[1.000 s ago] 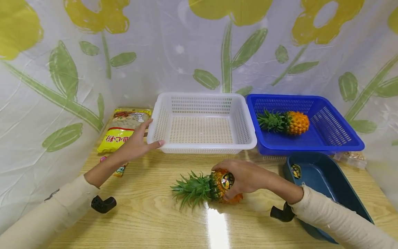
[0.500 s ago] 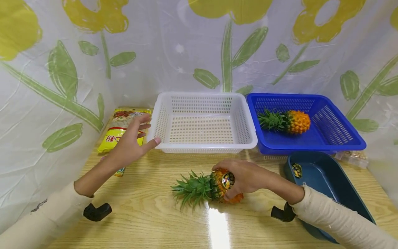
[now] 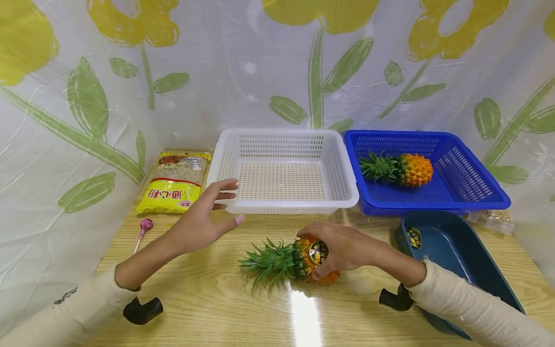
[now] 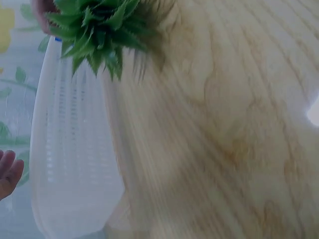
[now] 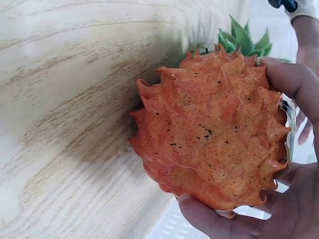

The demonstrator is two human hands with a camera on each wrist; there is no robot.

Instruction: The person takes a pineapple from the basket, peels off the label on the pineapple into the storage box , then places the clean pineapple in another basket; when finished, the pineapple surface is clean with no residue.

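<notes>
A pineapple [image 3: 300, 260] with an orange body, green crown and round label lies on its side on the wooden table, crown pointing left. My right hand [image 3: 344, 246] grips its body from above, thumb and fingers on opposite sides. In the right wrist view the spiky orange base of the pineapple [image 5: 209, 132] fills the middle, held between thumb and fingers. My left hand [image 3: 199, 224] hovers, fingers spread and holding nothing, by the front left corner of a white slotted basket [image 3: 288, 205]. Only its fingertips [image 4: 10, 174] show at the left wrist view's edge.
Right of the white basket, a blue basket [image 3: 412, 206] holds another pineapple [image 3: 401, 171]. A dark teal tub [image 3: 455, 255] stands in front of it, with a label inside. At the left lie a yellow food packet [image 3: 175, 183] and a pink lollipop [image 3: 146, 225].
My left hand has come off the white basket's left rim, swung left, then moved right and nearer me, uncovering the packet and lollipop. My right hand and the pineapple stay put.
</notes>
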